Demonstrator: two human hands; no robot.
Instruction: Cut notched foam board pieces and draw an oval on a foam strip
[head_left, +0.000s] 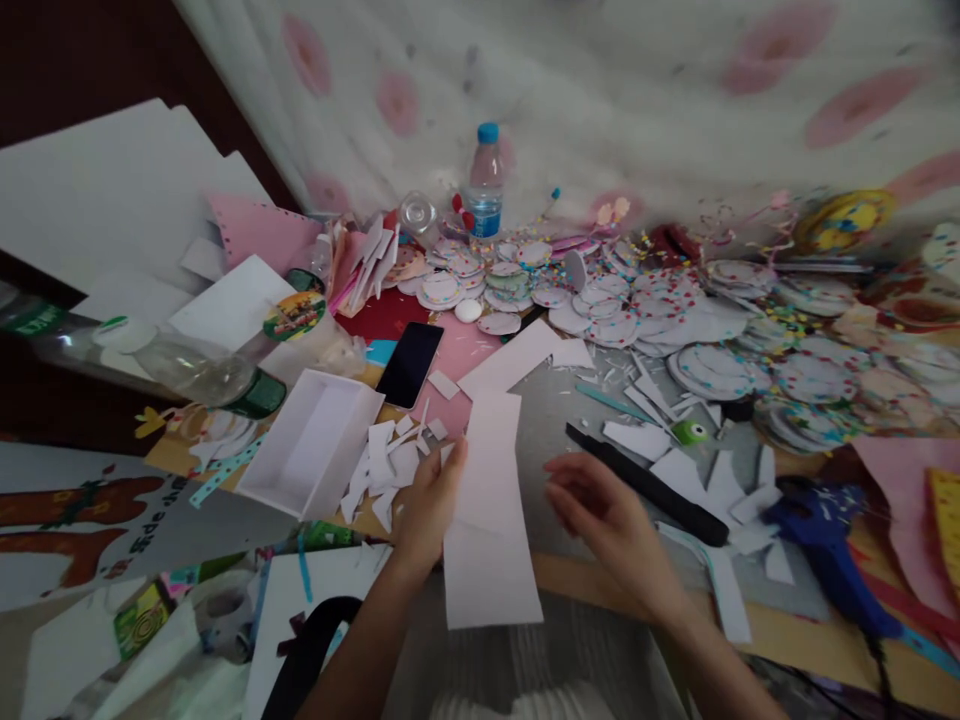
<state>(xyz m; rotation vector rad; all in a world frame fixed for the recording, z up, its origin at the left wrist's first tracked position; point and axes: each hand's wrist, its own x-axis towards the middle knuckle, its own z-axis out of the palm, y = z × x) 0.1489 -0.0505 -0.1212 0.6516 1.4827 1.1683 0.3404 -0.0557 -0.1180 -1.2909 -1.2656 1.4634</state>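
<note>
The left hand (433,500) grips the card (491,510), long axis roughly twelve-to-six; the right hand (600,505), loosely open, empty, hangs apart at its three o'clock.

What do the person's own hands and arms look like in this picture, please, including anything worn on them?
The left hand and right hand are ungloved, with no ring or watch that I can make out. The left forearm and right forearm are bare as far as they show, with no sleeve, cable or marking visible.
</note>
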